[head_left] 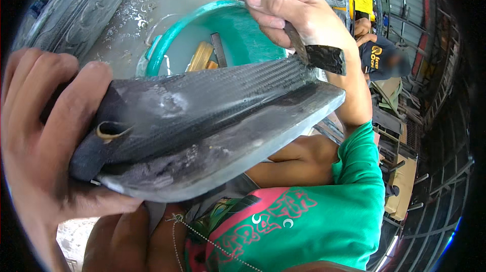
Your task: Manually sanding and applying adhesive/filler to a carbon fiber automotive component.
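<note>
Panel (212, 95) is gripped by its left end in the left hand (38, 140), before the green tub (248, 31); dark tool (325, 59), held in right hand (291, 9), is best worked lightly at its right end.

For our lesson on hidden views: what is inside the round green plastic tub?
Cloudy liquid, a tan rectangular block and a dark narrow bar. The black woven-textured panel in front of the tub hides its near part.

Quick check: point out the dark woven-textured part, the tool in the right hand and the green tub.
Dark woven-textured part (217, 97), head view: on its upper face.
Tool (328, 60), head view: on its black end.
Green tub (253, 39), head view: on its inner wall.
</note>
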Demonstrator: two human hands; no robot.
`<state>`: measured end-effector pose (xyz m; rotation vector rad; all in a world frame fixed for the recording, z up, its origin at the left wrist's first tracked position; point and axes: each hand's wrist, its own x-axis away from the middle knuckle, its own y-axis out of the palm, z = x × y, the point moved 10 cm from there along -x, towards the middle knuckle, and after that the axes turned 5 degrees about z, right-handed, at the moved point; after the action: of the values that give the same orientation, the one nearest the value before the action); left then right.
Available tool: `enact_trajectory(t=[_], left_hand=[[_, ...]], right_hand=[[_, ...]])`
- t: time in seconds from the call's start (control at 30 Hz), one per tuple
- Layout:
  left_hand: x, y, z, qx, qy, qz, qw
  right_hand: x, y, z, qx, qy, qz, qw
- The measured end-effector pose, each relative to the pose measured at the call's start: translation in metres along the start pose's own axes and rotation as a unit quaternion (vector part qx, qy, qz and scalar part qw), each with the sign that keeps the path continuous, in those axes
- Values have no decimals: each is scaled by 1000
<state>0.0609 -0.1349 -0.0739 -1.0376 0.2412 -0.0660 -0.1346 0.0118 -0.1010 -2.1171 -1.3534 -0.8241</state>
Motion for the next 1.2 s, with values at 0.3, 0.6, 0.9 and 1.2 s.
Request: enact_trajectory(t=[0.3, 0.6, 0.9, 1.2], left_hand=[[10, 6, -10, -2, 7, 13, 1000], [12, 8, -9, 51, -41, -13, 998], [16, 12, -15, 40, -10, -75, 996], [16, 14, -18, 86, -7, -67, 994]], right_hand=[[-24, -12, -18, -33, -123, 27, 992], [-21, -3, -12, 19, -35, 42, 998], [-25, 15, 5, 47, 34, 3, 998], [-22, 26, 14, 51, 108, -31, 992]])
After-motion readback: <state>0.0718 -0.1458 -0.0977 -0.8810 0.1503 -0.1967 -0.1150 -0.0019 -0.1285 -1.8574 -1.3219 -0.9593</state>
